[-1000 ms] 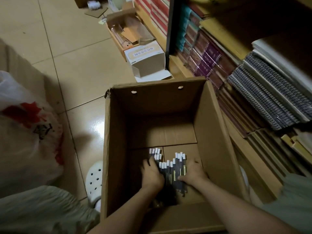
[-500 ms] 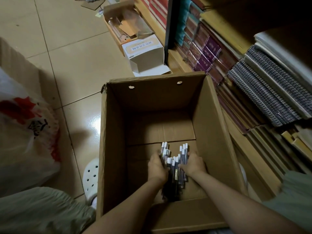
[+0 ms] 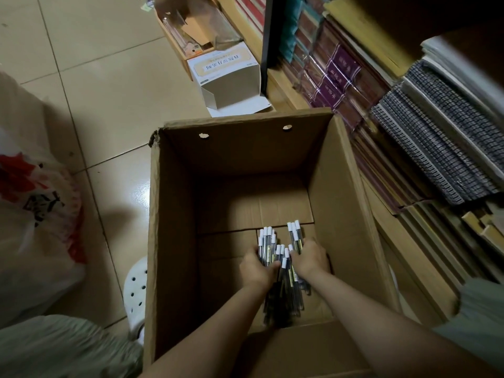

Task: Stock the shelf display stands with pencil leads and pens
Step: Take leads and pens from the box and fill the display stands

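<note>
Head-camera view, looking straight down into a tall open cardboard box (image 3: pixel 174 241) that stands on a tiled floor (image 3: pixel 109 85) just beside a bookshelf (image 3: pixel 283 88) packed with notebooks and wrapped books. At the bottom of the box lies a loose bundle of pens (image 3: pixel 283 279), dark slim barrels with white caps, most caps pointing away from the person. Both bare forearms reach down into the box from the lower edge of the view. The left hand (image 3: pixel 257 268) has its fingers curled against the left side of the bundle, and the right hand (image 3: pixel 309 259) has its fingers curled over the right side, so the two hands press the pens together between them; whether the bundle is lifted off the box bottom or resting on it cannot be told. No display stand is in sight, so the stocking seems to be at an early stage: the pens are being gathered and have yet to leave the box, and no pencil leads can be made out. On the floor beyond the box sit a small white printed carton (image 3: pixel 226 75), open at one end, and a shallow cardboard tray (image 3: pixel 174 36) holding clear plastic packaging. A white plastic bag with red print (image 3: pixel 35 214) lies at the left, and a white perforated clog (image 3: pixel 135 290) shows just beside the box.
</note>
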{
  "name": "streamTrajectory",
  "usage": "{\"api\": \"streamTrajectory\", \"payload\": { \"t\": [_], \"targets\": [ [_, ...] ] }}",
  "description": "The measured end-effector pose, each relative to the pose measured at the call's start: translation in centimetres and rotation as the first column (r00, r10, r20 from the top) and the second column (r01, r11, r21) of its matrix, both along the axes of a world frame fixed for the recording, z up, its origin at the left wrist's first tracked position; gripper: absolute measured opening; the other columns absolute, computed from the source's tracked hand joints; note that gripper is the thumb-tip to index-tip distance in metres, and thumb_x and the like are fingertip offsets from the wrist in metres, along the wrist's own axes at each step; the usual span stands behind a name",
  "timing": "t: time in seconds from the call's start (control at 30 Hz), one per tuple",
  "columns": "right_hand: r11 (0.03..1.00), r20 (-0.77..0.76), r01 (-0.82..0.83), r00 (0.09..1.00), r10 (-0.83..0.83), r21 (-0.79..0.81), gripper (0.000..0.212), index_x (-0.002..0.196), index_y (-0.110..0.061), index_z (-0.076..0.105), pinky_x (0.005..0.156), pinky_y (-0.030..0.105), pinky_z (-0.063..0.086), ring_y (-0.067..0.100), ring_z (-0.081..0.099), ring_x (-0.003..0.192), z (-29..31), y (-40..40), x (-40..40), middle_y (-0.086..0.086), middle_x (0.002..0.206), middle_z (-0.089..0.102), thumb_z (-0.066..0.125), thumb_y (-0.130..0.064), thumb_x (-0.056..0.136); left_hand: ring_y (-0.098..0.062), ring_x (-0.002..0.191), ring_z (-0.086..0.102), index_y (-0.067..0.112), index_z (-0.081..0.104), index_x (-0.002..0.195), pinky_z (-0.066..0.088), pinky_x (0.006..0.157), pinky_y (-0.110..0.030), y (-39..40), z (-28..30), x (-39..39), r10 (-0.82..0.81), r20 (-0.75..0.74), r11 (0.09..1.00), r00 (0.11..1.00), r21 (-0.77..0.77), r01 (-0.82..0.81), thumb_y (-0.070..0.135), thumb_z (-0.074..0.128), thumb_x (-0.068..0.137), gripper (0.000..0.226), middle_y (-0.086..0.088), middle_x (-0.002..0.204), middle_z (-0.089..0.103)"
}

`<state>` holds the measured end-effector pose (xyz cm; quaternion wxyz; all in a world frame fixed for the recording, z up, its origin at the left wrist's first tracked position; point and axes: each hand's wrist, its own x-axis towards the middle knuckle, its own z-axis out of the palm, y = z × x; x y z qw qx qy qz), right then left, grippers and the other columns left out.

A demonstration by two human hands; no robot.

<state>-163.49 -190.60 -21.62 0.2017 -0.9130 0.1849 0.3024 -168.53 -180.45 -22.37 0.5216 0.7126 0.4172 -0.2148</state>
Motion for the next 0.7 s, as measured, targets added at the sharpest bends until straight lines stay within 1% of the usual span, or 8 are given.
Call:
{"api": "streamTrajectory", "payload": {
  "t": [0.13, 0.2, 0.3, 0.4, 0.47, 0.53, 0.6, 0.7],
  "targets": [
    [1.0, 0.037, -0.016, 0.999, 0.017, -0.026, 0.031, 0.125, -0.005, 0.053, 0.091, 0.036, 0.047, 0.035, 0.055, 0.118, -0.2, 0.1, -0.5, 0.015, 0.13, 0.056, 0.052, -0.013, 0.095, -0.014, 0.093, 0.06, 0.017, 0.056, 0.113, 0.05, 0.083, -0.028, 0.4, -0.1, -0.1, -0.036, -0.038, 0.999, 0.999, -0.033, 0.035, 0.015, 0.076, 0.081, 0.038, -0.003, 0.111, 0.067],
    [0.999, 0.06, -0.042, 0.997, 0.044, -0.025, 0.031, 0.127, -0.005, 0.053, 0.095, 0.036, 0.046, 0.033, 0.053, 0.12, -0.1, 0.1, -0.8, 0.015, 0.132, 0.054, 0.053, -0.011, 0.096, -0.015, 0.096, 0.061, 0.014, 0.057, 0.116, 0.051, 0.086, -0.029, 0.4, -0.3, -0.3, -0.054, -0.047, 0.998, 0.997, -0.037, 0.052, 0.016, 0.075, 0.083, 0.038, -0.004, 0.111, 0.066],
    [0.996, 0.058, -0.091, 0.994, 0.092, -0.026, 0.038, 0.13, -0.007, 0.051, 0.096, 0.033, 0.045, 0.029, 0.052, 0.122, 0.1, -0.1, -1.3, 0.012, 0.133, 0.053, 0.06, -0.012, 0.094, -0.021, 0.105, 0.062, 0.015, 0.057, 0.119, 0.052, 0.094, -0.037, 0.5, -0.2, -0.6, -0.07, -0.036, 0.997, 0.997, -0.045, 0.068, 0.018, 0.07, 0.087, 0.034, -0.004, 0.112, 0.066],
    [0.99, 0.053, -0.133, 0.989, 0.136, -0.05, 0.039, 0.126, -0.007, 0.052, 0.094, 0.032, 0.048, 0.028, 0.057, 0.116, 0.3, -0.5, -1.8, 0.012, 0.127, 0.058, 0.065, -0.01, 0.09, -0.022, 0.11, 0.06, 0.017, 0.056, 0.122, 0.05, 0.096, -0.037, 0.6, -0.3, -0.7, -0.105, -0.011, 0.993, 0.994, -0.051, 0.104, 0.016, 0.061, 0.093, 0.03, -0.005, 0.117, 0.064],
    [0.993, 0.044, -0.109, 0.993, 0.112, -0.053, 0.034, 0.123, -0.005, 0.054, 0.089, 0.035, 0.052, 0.031, 0.062, 0.109, 0.4, -0.6, -1.8, 0.015, 0.12, 0.062, 0.061, -0.004, 0.09, -0.024, 0.111, 0.06, 0.016, 0.054, 0.123, 0.049, 0.098, -0.041, 0.8, -0.4, -0.7, -0.1, -0.018, 0.993, 0.995, -0.061, 0.099, 0.017, 0.056, 0.096, 0.028, -0.006, 0.118, 0.063],
    [0.997, 0.019, -0.071, 0.997, 0.072, -0.041, 0.03, 0.12, -0.004, 0.054, 0.084, 0.036, 0.052, 0.034, 0.063, 0.106, 0.5, -0.6, -1.4, 0.017, 0.117, 0.064, 0.056, 0.001, 0.09, -0.024, 0.108, 0.061, 0.015, 0.052, 0.122, 0.049, 0.098, -0.042, 1.2, -0.5, -0.5, -0.093, -0.023, 0.993, 0.995, -0.069, 0.091, 0.018, 0.05, 0.099, 0.024, -0.009, 0.117, 0.063],
    [0.999, 0.002, -0.044, 0.999, 0.045, -0.021, 0.028, 0.118, -0.004, 0.056, 0.082, 0.034, 0.051, 0.034, 0.062, 0.107, 0.7, -0.5, -1.0, 0.017, 0.117, 0.063, 0.054, 0.002, 0.09, -0.023, 0.107, 0.06, 0.014, 0.051, 0.123, 0.048, 0.097, -0.039, 1.8, -0.9, -0.3, -0.118, -0.013, 0.991, 0.993, -0.058, 0.117, 0.018, 0.046, 0.1, 0.024, -0.008, 0.117, 0.062],
    [0.997, 0.059, 0.005, 0.998, -0.01, 0.078, 0.02, 0.112, -0.006, 0.059, 0.079, 0.031, 0.05, 0.029, 0.063, 0.1, 1.1, -0.4, -0.3, 0.014, 0.11, 0.066, 0.053, -0.001, 0.094, -0.022, 0.105, 0.059, 0.016, 0.046, 0.125, 0.048, 0.095, -0.038, 3.0, -1.2, -0.2, -0.134, 0.012, 0.988, 0.991, -0.07, 0.135, 0.018, 0.044, 0.101, 0.025, -0.008, 0.117, 0.06]
  ]
}}
